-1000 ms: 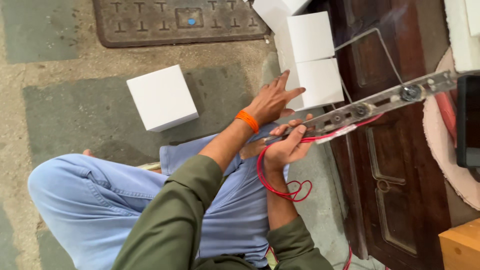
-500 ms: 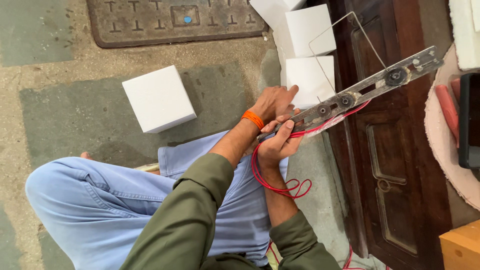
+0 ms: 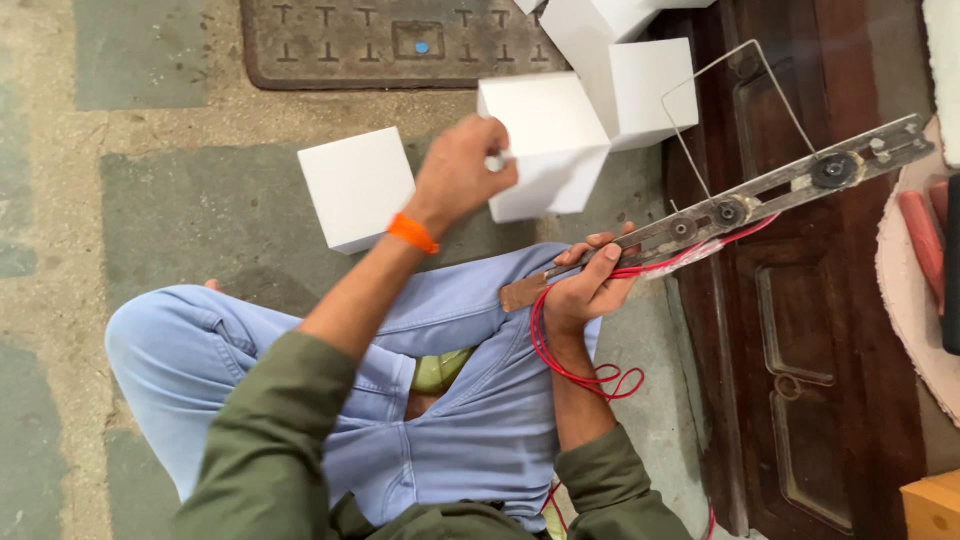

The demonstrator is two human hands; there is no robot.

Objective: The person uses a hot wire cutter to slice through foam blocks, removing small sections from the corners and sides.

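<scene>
Evidently light and crumbly, the white foam block (image 3: 545, 145) is gripped at its edge by the left hand (image 3: 460, 170); the wire-cutter bar (image 3: 740, 205) is clasped by the right hand (image 3: 585, 290)

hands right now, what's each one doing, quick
Left hand: closed, holding a white foam block.
Right hand: closed around the handle end of a metal bar tool with red wire.

white foam blocks (image 3: 545, 140): 4 | wire cutter frame (image 3: 740, 205): 1 | red cable (image 3: 575, 350): 1
</scene>
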